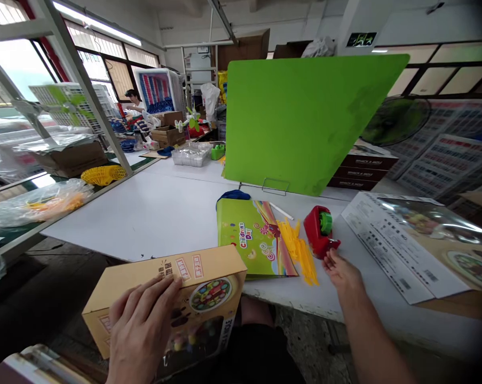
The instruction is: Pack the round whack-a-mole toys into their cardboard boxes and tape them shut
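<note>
My left hand (142, 320) is spread over a tan cardboard toy box (216, 258) and grips it by its top and front. The box has a picture and a window with colourful pieces behind it. It rests tilted near my lap, at the table's front edge. My right hand (342, 274) pinches at the cutting end of a red tape dispenser (313, 234) with a green roll. The tape itself is too small to see clearly between the fingertips. Left of the dispenser lie yellow strips (299, 248) and a green "Children's Day" printed bag (241, 240).
A large green board (300, 122) stands upright on the white table (144, 213). Flat printed boxes (409, 256) lie at the right. Dark boxes (361, 165) are stacked behind them. A clear tray (190, 154) sits farther back. Another person (134, 101) is at the far left.
</note>
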`<move>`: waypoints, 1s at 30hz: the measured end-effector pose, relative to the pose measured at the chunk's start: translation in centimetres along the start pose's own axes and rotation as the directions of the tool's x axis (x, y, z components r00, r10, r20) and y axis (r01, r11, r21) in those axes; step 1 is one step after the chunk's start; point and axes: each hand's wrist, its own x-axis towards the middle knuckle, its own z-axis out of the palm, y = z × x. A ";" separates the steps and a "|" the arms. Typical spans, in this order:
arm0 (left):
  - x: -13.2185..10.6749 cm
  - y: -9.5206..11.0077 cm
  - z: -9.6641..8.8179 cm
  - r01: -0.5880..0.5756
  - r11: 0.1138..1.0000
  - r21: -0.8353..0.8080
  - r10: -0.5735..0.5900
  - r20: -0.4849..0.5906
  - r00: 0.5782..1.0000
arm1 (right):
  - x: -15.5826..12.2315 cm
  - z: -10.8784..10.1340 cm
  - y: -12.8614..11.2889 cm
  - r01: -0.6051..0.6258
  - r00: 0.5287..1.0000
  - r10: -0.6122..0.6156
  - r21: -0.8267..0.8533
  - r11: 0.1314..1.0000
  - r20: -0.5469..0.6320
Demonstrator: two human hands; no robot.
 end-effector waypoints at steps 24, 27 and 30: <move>1.7 3.3 -1.4 0.075 0.985 -0.156 -0.071 0.035 0.997 | -25.5 12.5 -5.5 -0.765 0.269 0.163 0.107 0.635 0.949; 2.0 3.5 -1.9 0.046 0.992 -0.116 -0.038 0.076 0.996 | -25.5 12.4 -5.6 -0.777 0.263 0.185 0.094 0.623 0.947; 2.3 3.7 -2.5 0.040 0.997 -0.071 -0.029 0.152 0.988 | -25.6 12.6 -5.8 -0.783 0.273 0.197 0.099 0.614 0.942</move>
